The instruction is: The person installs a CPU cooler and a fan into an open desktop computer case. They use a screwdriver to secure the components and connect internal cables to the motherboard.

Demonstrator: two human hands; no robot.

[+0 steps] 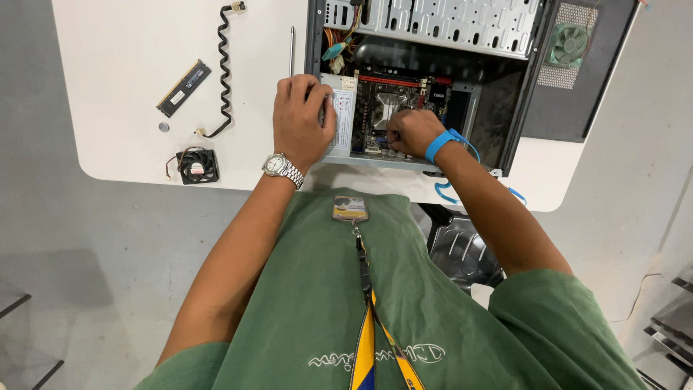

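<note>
Case (505, 94) lay open on counter (130, 72); left hand (302, 115) rested flat on its edge, right hand (410, 132), fingers curled, touched motherboard (386, 101); grasp unclear.

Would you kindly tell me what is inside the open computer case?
Inside the computer case: a motherboard, coloured cables and a metal drive cage. The right hand hides the board's near edge; the left hand rests on the case's edge.

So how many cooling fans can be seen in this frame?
2. One small black square fan with a red hub lies loose on the white table, left of the open case. One green-bladed fan sits on the case's far-right panel. Others may be hidden inside.
</note>
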